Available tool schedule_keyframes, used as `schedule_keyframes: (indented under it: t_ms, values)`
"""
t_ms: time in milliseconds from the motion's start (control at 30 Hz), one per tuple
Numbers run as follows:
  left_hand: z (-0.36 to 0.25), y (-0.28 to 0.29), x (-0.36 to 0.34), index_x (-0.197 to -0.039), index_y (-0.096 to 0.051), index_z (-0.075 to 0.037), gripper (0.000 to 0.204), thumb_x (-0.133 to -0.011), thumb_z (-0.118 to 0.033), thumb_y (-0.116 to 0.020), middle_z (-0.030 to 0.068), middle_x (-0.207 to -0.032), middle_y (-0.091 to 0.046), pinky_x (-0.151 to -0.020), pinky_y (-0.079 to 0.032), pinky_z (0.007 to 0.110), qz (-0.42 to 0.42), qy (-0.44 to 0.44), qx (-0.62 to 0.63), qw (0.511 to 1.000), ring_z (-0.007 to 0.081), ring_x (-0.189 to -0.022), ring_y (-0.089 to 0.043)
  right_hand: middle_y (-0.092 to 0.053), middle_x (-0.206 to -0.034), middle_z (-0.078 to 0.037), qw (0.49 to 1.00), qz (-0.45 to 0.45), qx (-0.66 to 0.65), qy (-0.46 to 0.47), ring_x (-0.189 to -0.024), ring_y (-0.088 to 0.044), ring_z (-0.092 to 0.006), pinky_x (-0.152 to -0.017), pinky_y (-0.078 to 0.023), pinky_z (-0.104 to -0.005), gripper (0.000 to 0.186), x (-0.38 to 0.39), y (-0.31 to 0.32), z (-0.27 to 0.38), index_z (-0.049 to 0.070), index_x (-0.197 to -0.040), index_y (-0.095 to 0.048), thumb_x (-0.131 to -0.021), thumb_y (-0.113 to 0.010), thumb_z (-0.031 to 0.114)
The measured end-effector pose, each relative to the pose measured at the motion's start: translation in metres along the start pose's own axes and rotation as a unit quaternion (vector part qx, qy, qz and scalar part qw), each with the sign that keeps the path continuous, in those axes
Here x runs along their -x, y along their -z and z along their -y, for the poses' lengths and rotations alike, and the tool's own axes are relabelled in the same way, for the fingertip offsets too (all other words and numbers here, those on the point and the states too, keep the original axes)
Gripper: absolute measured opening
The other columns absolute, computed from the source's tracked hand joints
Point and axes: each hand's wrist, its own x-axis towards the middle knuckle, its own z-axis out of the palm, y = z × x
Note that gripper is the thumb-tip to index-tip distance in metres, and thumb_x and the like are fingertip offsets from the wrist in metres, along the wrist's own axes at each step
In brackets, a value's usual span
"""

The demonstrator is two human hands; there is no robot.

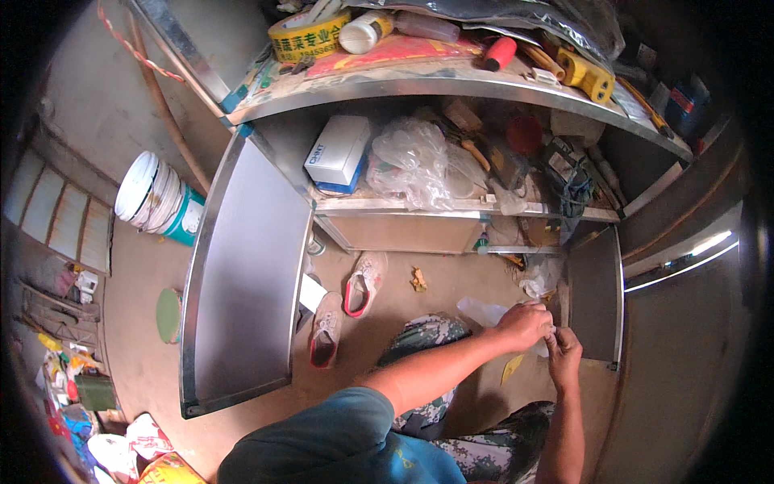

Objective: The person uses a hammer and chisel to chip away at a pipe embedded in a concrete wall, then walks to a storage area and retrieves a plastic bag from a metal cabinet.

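Note:
My left hand [526,325] and my right hand [564,352] meet close together over the floor, in front of the cabinet's right-hand part. The fingers of both are closed in a pinch on what looks like a thin, translucent plastic bag [481,312]. Its pale film spreads out to the left of my left hand, and a bit hangs below the fingers. Exactly where each hand grips it is hidden by the fingers. Beneath the hands a yellow scrap [511,369] lies on the floor. Another crumpled clear bag [538,278] sits just beyond them.
An open cabinet door [242,274] sticks out at left; another door [594,294] stands at right. The cabinet shelf holds a white-and-blue box [339,151] and clear bags [411,161]. Tape [309,36] lies on top. Shoes [367,282] and stacked buckets [161,198] stand on the floor.

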Motion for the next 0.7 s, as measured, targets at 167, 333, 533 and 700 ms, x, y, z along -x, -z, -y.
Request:
schedule_keyframes:
  t_ms: [167, 333, 533, 700]
  values:
    - [-0.011, 0.002, 0.001, -0.096, -0.071, -0.008, 0.023, -0.093, -0.030, -0.066, 0.0138, -0.099, -0.067, -0.094, -0.048, 0.048, 0.003, 0.018, -0.004, 1.000, 0.0358, -0.106, -0.063, -0.063, -0.086, -0.015, 0.998, -0.067, 0.018, -0.005, -0.077, -0.059, -0.0239, -0.071, -0.048, -0.0352, 0.016, 0.012, -0.009, -0.008, -0.003, -0.098, -0.068, -0.099, -0.070, 0.012]
    - [-0.002, 0.003, -0.002, -0.101, -0.072, -0.010, 0.023, -0.095, -0.031, -0.065, 0.0117, -0.103, -0.068, -0.097, -0.047, 0.048, 0.051, 0.007, -0.038, 0.998, 0.0350, -0.109, -0.063, -0.062, -0.086, -0.015, 0.996, -0.079, -0.015, -0.044, -0.078, -0.060, -0.0252, -0.073, -0.049, -0.0349, 0.018, 0.014, -0.004, -0.003, -0.004, -0.097, -0.067, -0.099, -0.070, 0.014]
    - [-0.006, 0.010, 0.002, -0.100, -0.071, -0.012, 0.018, -0.097, -0.027, -0.061, 0.0109, -0.103, -0.068, -0.094, -0.047, 0.049, 0.031, -0.009, -0.070, 0.997, 0.0335, -0.108, -0.063, -0.067, -0.093, -0.020, 0.994, 0.036, 0.083, -0.069, -0.086, -0.066, -0.0348, -0.077, -0.052, -0.0400, 0.016, -0.021, 0.030, 0.052, -0.004, -0.101, -0.068, -0.087, -0.072, 0.002]
    - [0.001, 0.026, 0.015, -0.116, -0.069, -0.011, 0.028, -0.097, -0.027, -0.057, 0.0121, -0.123, -0.067, -0.098, -0.045, 0.050, -0.025, -0.059, -0.111, 0.992, 0.0332, -0.117, -0.061, -0.066, -0.099, -0.020, 0.981, 0.013, 0.111, 0.161, -0.093, -0.066, -0.0399, -0.081, -0.053, -0.0407, 0.028, -0.088, -0.003, 0.188, -0.001, -0.110, -0.069, -0.082, -0.073, 0.000]
